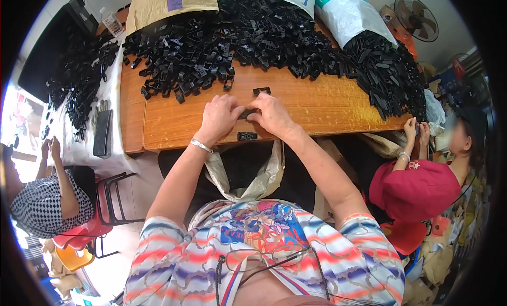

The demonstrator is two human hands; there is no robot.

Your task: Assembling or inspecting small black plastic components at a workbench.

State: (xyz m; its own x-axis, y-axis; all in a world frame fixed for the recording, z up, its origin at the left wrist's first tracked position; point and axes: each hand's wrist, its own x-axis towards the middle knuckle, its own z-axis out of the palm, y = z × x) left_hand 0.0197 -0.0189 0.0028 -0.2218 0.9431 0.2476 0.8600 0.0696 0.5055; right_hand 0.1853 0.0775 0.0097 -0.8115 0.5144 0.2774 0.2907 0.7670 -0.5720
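My left hand [221,116] and my right hand [271,115] meet above the front of the wooden table [311,108]. Between their fingertips they pinch a small black plastic part [245,114], mostly covered by the fingers. Just beyond my right hand lies a loose black plastic piece [261,90]. Another black plastic piece [247,136], with a rectangular body and openings, rests at the table's front edge, below my hands. An open sack [274,168] hangs at my lap under that edge.
Heaps of black plastic parts [185,58] spill from a brown paper sack [169,7] and white sacks [359,21] across the back. A co-worker in red [417,192] sits at the right, another in checks [45,205] at the left. A fan [416,18] stands far right.
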